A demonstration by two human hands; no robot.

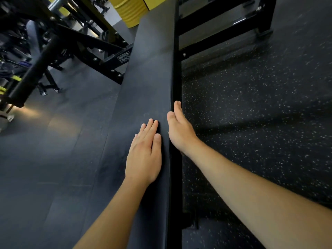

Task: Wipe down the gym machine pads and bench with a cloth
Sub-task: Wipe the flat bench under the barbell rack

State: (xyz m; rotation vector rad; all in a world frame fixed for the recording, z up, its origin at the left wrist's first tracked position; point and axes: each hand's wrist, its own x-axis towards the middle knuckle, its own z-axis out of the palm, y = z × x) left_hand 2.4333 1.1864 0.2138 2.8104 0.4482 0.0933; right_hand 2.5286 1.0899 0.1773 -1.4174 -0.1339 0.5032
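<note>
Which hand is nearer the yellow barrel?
Right. The right hand lies along the bench pad's side edge, reaching further towards the yellow barrel; the left hand lies flat, further back.

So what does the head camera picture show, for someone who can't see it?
Two bare hands touch a long dark bench: the left hand lies flat on top, the right hand rests along its right edge. No cloth shows.

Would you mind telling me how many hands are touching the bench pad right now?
2. The left hand lies flat on top of the bench pad; the right hand rests against its right edge. No cloth is visible.
</note>
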